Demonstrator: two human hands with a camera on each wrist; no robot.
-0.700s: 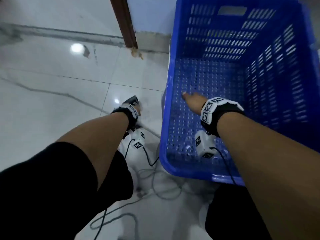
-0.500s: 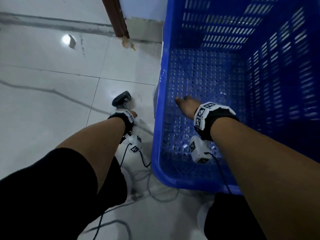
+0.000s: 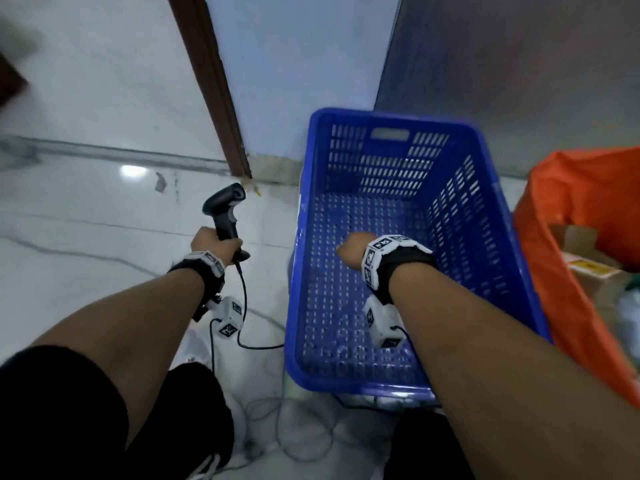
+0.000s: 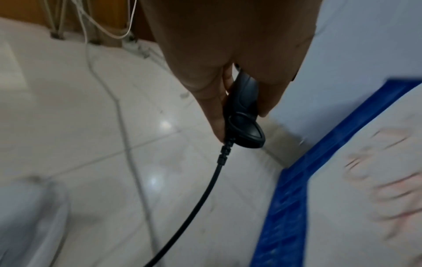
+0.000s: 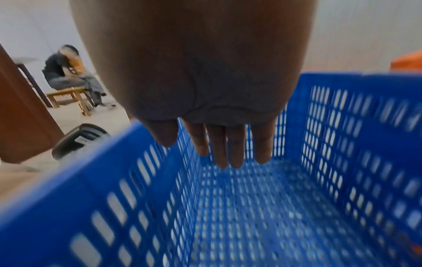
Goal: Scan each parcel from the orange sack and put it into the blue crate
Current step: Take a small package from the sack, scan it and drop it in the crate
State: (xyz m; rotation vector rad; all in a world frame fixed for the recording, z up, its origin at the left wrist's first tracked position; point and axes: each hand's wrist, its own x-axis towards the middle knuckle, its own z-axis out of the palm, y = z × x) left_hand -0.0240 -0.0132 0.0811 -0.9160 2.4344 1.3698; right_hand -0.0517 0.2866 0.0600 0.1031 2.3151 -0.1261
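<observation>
My left hand (image 3: 214, 242) grips the handle of a black corded barcode scanner (image 3: 225, 209), held upright above the floor left of the blue crate (image 3: 391, 116). In the left wrist view the fingers (image 4: 212, 101) wrap the scanner handle (image 4: 245, 112), its cable hanging down. My right hand (image 3: 349, 251) hovers over the crate's inside, holding nothing; in the right wrist view its fingers (image 5: 230, 146) hang straight above the perforated crate floor (image 5: 262, 207). No parcel lies in the crate. The orange sack (image 3: 581, 188) stands at the right, with cardboard parcels (image 3: 581, 258) inside.
The crate stands on a white tiled floor (image 3: 86, 220) against a wall and a brown door frame (image 3: 211, 84). Loose cables (image 3: 277, 420) lie on the floor near my legs. A person (image 5: 68, 72) sits on a wooden bench far off to the left.
My left hand has lifted the scanner off the floor and holds it upright. My right hand has risen from the crate's floor. The view has tilted up, bringing the orange sack into sight.
</observation>
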